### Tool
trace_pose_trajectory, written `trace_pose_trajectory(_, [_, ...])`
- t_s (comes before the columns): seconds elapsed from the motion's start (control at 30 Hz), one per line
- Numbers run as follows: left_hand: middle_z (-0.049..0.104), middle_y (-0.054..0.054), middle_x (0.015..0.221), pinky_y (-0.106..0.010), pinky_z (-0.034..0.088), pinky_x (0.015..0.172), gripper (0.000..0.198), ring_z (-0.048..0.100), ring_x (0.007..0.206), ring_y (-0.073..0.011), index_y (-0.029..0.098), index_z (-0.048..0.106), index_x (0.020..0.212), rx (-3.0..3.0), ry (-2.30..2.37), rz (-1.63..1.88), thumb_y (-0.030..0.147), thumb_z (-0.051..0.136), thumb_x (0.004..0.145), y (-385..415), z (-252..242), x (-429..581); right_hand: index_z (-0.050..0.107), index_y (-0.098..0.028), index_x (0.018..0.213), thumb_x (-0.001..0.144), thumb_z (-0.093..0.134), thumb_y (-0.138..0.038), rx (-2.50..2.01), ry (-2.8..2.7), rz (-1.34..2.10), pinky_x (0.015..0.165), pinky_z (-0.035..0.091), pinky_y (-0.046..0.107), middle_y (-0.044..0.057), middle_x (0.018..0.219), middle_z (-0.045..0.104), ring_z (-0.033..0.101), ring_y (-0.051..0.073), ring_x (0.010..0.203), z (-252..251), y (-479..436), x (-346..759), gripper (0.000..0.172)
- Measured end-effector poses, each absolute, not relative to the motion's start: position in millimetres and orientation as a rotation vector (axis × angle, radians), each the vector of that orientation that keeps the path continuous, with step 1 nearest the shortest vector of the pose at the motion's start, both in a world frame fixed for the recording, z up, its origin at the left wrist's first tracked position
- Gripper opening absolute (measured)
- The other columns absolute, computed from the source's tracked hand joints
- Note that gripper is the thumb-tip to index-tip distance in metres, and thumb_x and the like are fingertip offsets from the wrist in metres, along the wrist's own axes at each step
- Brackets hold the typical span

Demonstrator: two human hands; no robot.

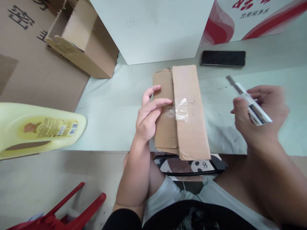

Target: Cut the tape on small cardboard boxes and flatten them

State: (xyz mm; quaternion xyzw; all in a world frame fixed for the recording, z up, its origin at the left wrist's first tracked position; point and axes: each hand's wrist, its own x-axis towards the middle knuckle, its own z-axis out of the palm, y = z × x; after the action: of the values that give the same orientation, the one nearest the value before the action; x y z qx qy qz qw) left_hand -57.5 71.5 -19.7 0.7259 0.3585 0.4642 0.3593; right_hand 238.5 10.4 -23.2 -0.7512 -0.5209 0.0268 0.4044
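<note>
A taped cardboard box lies in front of me, its near end reaching past the table's front edge. My left hand holds the left side of the box, with its fingertips on top near the clear tape. The index finger points toward the seam between the flaps. Off to the right, apart from the box, my right hand is closed around a white utility knife. Its grey blade is out and points up and left; motion blurs this hand a little.
A black phone lies behind the knife. A white box and a red-and-white carton stand at the back. An open cardboard box and a yellow bottle are at left. Below is a red stool.
</note>
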Motion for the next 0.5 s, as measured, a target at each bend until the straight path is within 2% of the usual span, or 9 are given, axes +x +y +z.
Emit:
trace_pose_trajectory(0.1, [0.052,0.001,0.152,-0.053,0.039,0.128,0.027,0.046,0.149,-0.0290,0.037,0.078,0.104,1.812,0.972,1.248,0.052,0.056,0.099,79,-25,-69,0.063,-0.024,0.111,0.085,0.061,-0.063,-2.018,-1.397,0.475,0.068,0.051,0.036,0.003,0.073,0.072,0.074,0.024,0.067,-15,11,236,0.047])
trace_pose_trajectory(0.17, [0.054,0.000,0.149,-0.055,0.035,0.130,0.026,0.049,0.147,-0.0293,0.039,0.078,0.107,1.776,0.992,1.285,0.055,0.060,0.097,82,-29,-71,0.065,-0.025,0.107,0.086,0.058,-0.066,-2.018,-1.475,0.599,0.070,0.052,0.037,0.004,0.072,0.072,0.074,0.026,0.068,-11,10,233,0.046])
trace_pose_trajectory(0.23, [0.054,0.000,0.148,-0.055,0.035,0.130,0.028,0.050,0.146,-0.0299,0.038,0.077,0.109,1.744,1.004,1.317,0.057,0.062,0.095,83,-31,-69,0.066,-0.026,0.104,0.087,0.057,-0.060,-2.035,-1.559,0.488,0.072,0.053,0.040,0.006,0.075,0.073,0.074,0.028,0.073,-10,10,233,0.039])
trace_pose_trajectory(0.3, [0.054,0.000,0.148,-0.054,0.035,0.130,0.028,0.049,0.146,-0.0306,0.035,0.078,0.101,1.714,1.004,1.329,0.058,0.063,0.094,83,-31,-66,0.066,-0.026,0.110,0.087,0.058,-0.049,-2.058,-1.634,0.334,0.076,0.052,0.042,0.009,0.087,0.075,0.073,0.031,0.085,-13,12,235,0.034])
trace_pose_trajectory(0.4, [0.056,-0.001,0.143,-0.050,0.035,0.129,0.029,0.050,0.145,-0.0303,0.029,0.077,0.086,1.622,1.009,1.309,0.056,0.066,0.093,83,-28,-65,0.064,-0.025,0.126,0.085,0.059,-0.030,-2.056,-1.721,0.308,0.081,0.054,0.042,0.012,0.115,0.074,0.071,0.029,0.094,-26,18,242,0.042])
trace_pose_trajectory(0.5, [0.058,-0.004,0.136,-0.045,0.042,0.122,0.032,0.054,0.137,-0.0295,0.024,0.072,0.079,1.519,1.090,1.301,0.055,0.069,0.089,84,-24,-67,0.065,-0.024,0.128,0.079,0.056,-0.019,-2.028,-1.787,0.320,0.082,0.055,0.043,0.011,0.120,0.072,0.069,0.030,0.099,-41,24,250,0.050])
